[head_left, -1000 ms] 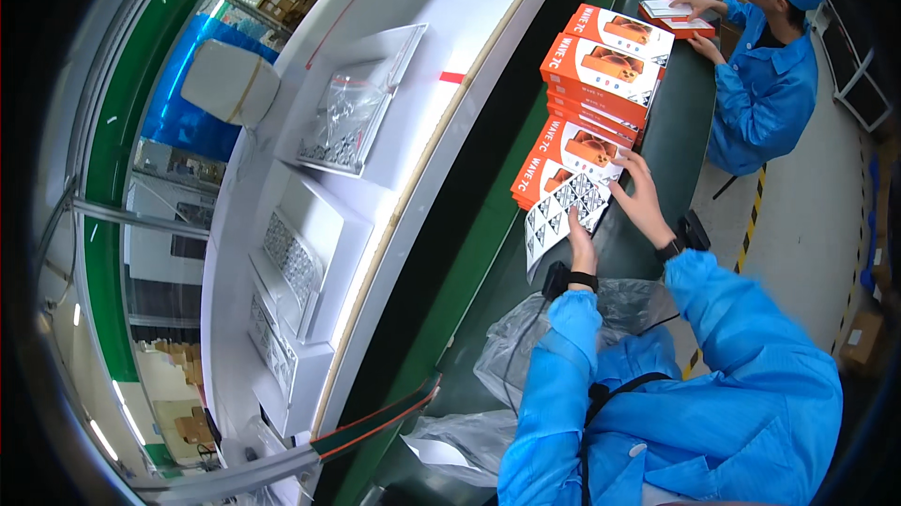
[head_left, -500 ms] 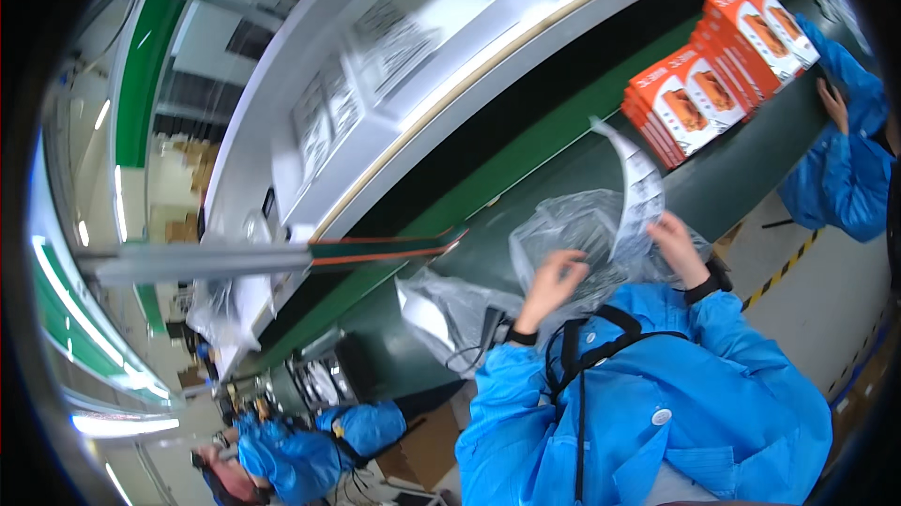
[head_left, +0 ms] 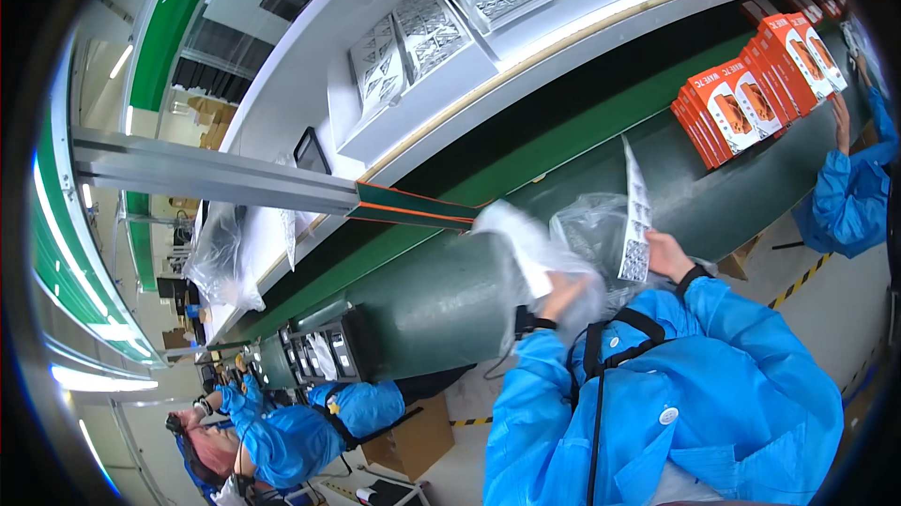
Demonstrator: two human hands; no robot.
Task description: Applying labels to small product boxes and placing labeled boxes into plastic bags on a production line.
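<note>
My right hand [head_left: 668, 256] is closed on the near edge of a narrow printed sticker sheet [head_left: 636, 215], held upright with its thumb side against the sheet. To its left, my left hand [head_left: 561, 298] grips a white sheet [head_left: 519, 241] together with filmy clear plastic that hangs around it; motion smears both, and the fingertips are partly covered. Between and behind my hands a clear plastic bag [head_left: 589, 222] lies crumpled on the dark green conveyor belt [head_left: 413, 318].
Stacked orange and white boxes [head_left: 727, 116] stand on the belt at the right, near a co-worker's arm [head_left: 840, 173]. White trays [head_left: 554, 27] of patterned sheets rest on the shelf above. A metal post [head_left: 225, 173] juts in from the left. Another co-worker [head_left: 291, 436] sits lower left.
My left hand, open and bare before, now holds the white sheet and plastic that lay to its left on the belt. The sticker sheet in my right hand has straightened. The whole view has shifted.
</note>
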